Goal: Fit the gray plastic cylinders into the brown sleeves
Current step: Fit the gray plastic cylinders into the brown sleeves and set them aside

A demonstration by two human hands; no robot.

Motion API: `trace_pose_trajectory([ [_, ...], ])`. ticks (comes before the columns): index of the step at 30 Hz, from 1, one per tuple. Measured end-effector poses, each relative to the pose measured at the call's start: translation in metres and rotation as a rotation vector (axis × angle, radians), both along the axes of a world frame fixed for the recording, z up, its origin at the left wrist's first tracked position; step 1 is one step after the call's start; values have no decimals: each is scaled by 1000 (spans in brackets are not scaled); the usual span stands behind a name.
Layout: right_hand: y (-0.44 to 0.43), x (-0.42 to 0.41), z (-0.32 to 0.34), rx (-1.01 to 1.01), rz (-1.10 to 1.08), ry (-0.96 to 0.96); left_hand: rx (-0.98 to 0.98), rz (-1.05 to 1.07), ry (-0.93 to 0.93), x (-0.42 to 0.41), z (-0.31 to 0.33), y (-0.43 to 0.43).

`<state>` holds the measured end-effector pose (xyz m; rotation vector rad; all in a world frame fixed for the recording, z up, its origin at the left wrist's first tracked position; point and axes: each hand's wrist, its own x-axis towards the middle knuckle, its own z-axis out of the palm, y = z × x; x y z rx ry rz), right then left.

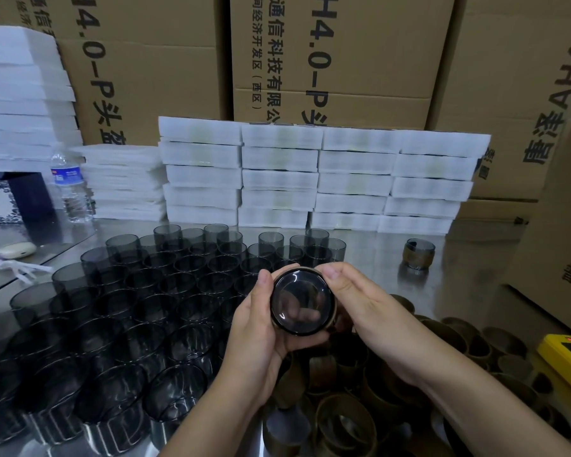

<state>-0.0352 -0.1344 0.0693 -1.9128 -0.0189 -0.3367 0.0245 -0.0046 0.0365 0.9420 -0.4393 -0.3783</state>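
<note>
Now, your left hand and right hand meet over the middle of the worktop, both curled round one gray cylinder whose closed end faces you. Your left grip cups it from the left and from below, thumb lying up along the rim. Your right grip closes on it from the right, thumb on the top edge. A brown sleeve shows as a thin tan band around the cylinder's top and right side; how far it is seated cannot be told from this angle.

To your left, the loose gray cylinders stand upright in close rows, mouths up, touching one another. Below and to the right of your hands, the spare brown sleeves lie in a jumbled heap. One sleeved cylinder stands alone further back on the right, well apart from the rows. Behind it all, white foam trays are stacked against cardboard boxes. A water bottle stands at the left, and a yellow device sits at the right edge.
</note>
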Motion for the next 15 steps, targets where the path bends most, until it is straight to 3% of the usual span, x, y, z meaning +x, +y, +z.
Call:
trace_pose_trajectory([
  [6, 0, 0, 1, 41, 100, -3, 6, -4, 0, 0, 1, 1],
  [15, -2, 0, 1, 7, 74, 11, 2, 25, -82, -4, -2, -1],
])
